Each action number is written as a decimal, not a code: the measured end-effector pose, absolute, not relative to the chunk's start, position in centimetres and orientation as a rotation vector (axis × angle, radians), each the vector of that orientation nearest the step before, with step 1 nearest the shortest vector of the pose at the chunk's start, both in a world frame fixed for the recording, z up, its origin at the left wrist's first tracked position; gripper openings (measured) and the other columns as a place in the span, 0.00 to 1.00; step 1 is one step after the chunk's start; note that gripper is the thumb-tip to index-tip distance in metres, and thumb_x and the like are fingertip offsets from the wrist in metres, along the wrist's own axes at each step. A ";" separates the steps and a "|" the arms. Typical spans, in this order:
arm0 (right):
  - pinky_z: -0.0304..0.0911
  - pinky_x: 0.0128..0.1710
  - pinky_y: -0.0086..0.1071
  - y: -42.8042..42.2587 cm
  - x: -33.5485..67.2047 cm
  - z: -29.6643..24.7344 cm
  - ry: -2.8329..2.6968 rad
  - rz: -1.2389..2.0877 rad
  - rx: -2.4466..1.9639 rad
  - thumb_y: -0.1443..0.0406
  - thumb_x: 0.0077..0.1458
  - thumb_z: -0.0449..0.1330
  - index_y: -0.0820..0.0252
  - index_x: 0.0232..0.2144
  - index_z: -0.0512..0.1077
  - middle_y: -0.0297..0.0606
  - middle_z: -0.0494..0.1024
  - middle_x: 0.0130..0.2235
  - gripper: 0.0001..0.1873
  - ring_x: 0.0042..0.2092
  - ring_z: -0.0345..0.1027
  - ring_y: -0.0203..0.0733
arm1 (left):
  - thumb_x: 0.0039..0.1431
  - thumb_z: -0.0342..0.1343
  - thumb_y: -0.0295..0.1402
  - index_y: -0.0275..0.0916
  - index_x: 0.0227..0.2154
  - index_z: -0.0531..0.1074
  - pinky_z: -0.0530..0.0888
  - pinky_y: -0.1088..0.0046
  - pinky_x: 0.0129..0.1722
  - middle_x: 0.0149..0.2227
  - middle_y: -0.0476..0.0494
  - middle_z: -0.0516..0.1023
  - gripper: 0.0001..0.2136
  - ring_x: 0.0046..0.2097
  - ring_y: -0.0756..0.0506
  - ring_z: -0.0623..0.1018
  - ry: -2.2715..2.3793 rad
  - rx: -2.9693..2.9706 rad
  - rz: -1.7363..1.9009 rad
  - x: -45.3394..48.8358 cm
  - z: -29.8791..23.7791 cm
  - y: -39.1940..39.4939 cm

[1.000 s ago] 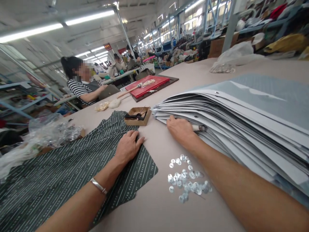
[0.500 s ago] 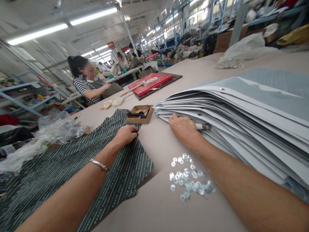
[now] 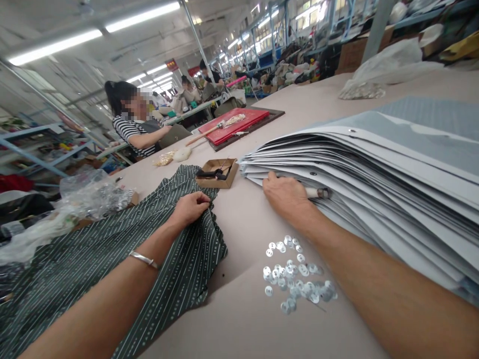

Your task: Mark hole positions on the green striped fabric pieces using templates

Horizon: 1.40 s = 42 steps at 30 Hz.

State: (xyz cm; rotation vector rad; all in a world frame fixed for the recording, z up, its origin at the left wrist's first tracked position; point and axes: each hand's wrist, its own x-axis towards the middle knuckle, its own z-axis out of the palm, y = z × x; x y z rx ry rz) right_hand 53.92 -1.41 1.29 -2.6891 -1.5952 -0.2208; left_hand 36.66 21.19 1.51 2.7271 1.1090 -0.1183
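Dark green fabric (image 3: 149, 239) with white printed stripes lies spread at the left. My left hand (image 3: 190, 207) pinches it near its right edge, drawing the cloth into folds. My right hand (image 3: 284, 194) is closed around a white cylindrical handle (image 3: 311, 192) with a dark metal end; its other end is hidden in the fist. Behind that hand is a thick stack of white and dark sheets (image 3: 374, 169). In front lie many small round silver washers (image 3: 290, 271), loosely scattered on the table (image 3: 243, 319).
An open cardboard box (image 3: 229, 180) with black tools sits between my hands and beyond them. Farther back are a red board (image 3: 239, 124) and a wooden-handled mallet (image 3: 209, 133). Clear plastic bags (image 3: 95, 194) lie left. A person in a striped top (image 3: 129, 132) works at the far side.
My left hand has shifted slightly left and pulled the fabric edge with it, gathering folds. A small dark speck now shows on the table. My right hand keeps its grip.
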 end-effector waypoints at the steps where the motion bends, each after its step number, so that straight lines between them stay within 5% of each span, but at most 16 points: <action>1: 0.73 0.38 0.38 -1.4 53.9 1.3 -1.594 -0.218 -2.688 0.76 0.65 0.44 0.71 0.47 0.74 0.55 0.76 0.46 0.19 0.43 0.80 0.53 | 0.67 0.59 0.38 0.35 0.45 0.74 0.78 0.58 0.50 0.45 0.43 0.78 0.11 0.46 0.44 0.79 1.102 2.739 -0.108 36.6 1.4 21.1; 14: 0.73 0.38 0.38 -1.5 53.8 1.3 -1.581 -0.197 -2.684 0.76 0.65 0.43 0.72 0.47 0.74 0.54 0.76 0.45 0.20 0.44 0.80 0.53 | 0.63 0.60 0.34 0.36 0.36 0.75 0.75 0.57 0.53 0.44 0.44 0.77 0.06 0.46 0.44 0.77 0.847 2.805 0.090 37.1 0.9 21.1; 24: 0.71 0.37 0.37 -1.5 53.8 1.0 -1.605 -0.260 -2.720 0.76 0.65 0.44 0.71 0.46 0.74 0.54 0.76 0.46 0.19 0.43 0.80 0.53 | 0.67 0.47 0.33 0.44 0.39 0.69 0.61 0.55 0.69 0.53 0.44 0.78 0.06 0.59 0.43 0.75 0.472 2.557 0.327 30.3 -1.5 9.5; 29: 0.70 0.36 0.36 -1.7 53.7 0.9 -1.631 -0.311 -2.744 0.75 0.65 0.44 0.69 0.44 0.74 0.53 0.76 0.44 0.18 0.41 0.80 0.51 | 0.66 0.49 0.29 0.43 0.39 0.69 0.71 0.62 0.60 0.53 0.43 0.77 0.05 0.57 0.44 0.76 0.589 2.551 0.398 31.8 -0.7 12.0; 34: 0.69 0.32 0.35 -1.6 53.7 0.8 -1.644 -0.363 -2.788 0.75 0.64 0.46 0.67 0.43 0.73 0.51 0.76 0.43 0.16 0.39 0.80 0.50 | 0.68 0.55 0.34 0.36 0.42 0.73 0.71 0.52 0.59 0.48 0.41 0.77 0.07 0.54 0.41 0.75 0.862 2.546 0.465 35.4 -0.7 17.3; 42: 0.59 0.25 0.33 -1.9 53.9 0.5 -1.730 -0.473 -2.849 0.70 0.65 0.49 0.61 0.45 0.72 0.44 0.75 0.42 0.13 0.34 0.78 0.48 | 0.68 0.57 0.38 0.36 0.43 0.74 0.77 0.58 0.51 0.43 0.44 0.78 0.10 0.45 0.44 0.78 0.876 2.284 0.580 36.0 -1.7 18.3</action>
